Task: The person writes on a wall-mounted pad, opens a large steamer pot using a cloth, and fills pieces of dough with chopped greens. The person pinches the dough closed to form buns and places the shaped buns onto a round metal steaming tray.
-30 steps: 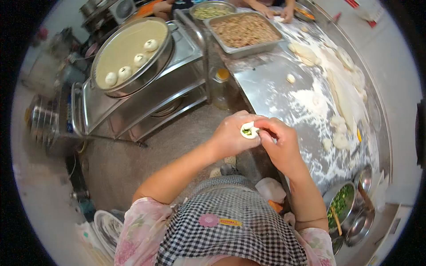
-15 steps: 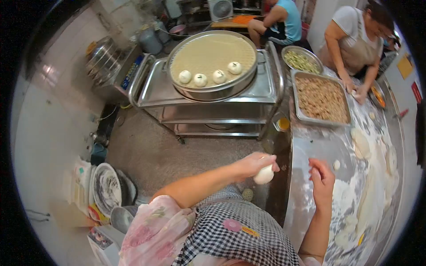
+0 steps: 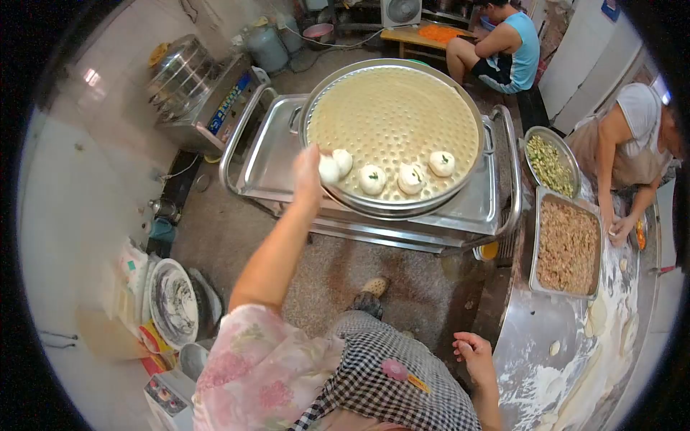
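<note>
My left hand (image 3: 307, 178) reaches over the left front rim of a round steamer tray (image 3: 395, 93). It is closed on a white stuffed bun (image 3: 328, 171), right beside another bun (image 3: 342, 162) on the tray. Along the near side of the perforated surface sit more buns, among them one (image 3: 372, 179) with green filling showing on top. Low on the right, my right hand (image 3: 476, 358) hangs near the worktable's edge, fingers loosely bent and apart, with nothing visible in it.
The steamer rests on a metal trolley (image 3: 269, 161). To the right, a floured worktable (image 3: 517, 337) carries a tray of meat filling (image 3: 568, 244), a bowl of chopped vegetables (image 3: 550, 161) and dough pieces. A co-worker (image 3: 632, 136) handles dough there; another person (image 3: 503, 50) sits behind.
My left hand has carried the bun from above the floor beside the worktable up and left to the steamer. My right hand has dropped down and left, off the worktable. The view has shifted.
</note>
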A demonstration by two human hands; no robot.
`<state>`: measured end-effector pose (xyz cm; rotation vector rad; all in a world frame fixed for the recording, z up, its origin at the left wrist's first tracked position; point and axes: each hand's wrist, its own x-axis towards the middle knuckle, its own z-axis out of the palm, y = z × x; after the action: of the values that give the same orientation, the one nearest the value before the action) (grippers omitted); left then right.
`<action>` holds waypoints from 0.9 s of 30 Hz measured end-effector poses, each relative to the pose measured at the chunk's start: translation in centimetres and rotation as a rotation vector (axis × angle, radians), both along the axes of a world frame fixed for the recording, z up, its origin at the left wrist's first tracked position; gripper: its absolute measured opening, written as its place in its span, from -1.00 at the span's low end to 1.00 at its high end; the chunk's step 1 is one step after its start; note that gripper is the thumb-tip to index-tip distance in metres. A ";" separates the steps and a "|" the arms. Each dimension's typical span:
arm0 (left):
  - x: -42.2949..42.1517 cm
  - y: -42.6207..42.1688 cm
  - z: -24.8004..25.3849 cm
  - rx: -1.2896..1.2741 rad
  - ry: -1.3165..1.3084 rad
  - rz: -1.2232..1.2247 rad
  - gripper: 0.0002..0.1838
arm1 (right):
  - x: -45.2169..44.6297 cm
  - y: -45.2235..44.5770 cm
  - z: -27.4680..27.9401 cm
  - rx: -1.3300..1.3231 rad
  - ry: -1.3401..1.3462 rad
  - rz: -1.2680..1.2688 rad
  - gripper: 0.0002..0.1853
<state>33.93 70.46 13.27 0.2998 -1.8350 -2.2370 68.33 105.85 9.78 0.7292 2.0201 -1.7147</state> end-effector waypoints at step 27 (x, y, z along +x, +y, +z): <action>22.5 38.7 -1.6 -0.460 0.608 -1.799 -0.67 | 18.2 -2.8 0.6 0.284 0.183 -0.900 -0.75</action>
<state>56.39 109.16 11.71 -2.6038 -2.2265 -1.7073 86.51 103.05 10.42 1.8520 2.2519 -1.9809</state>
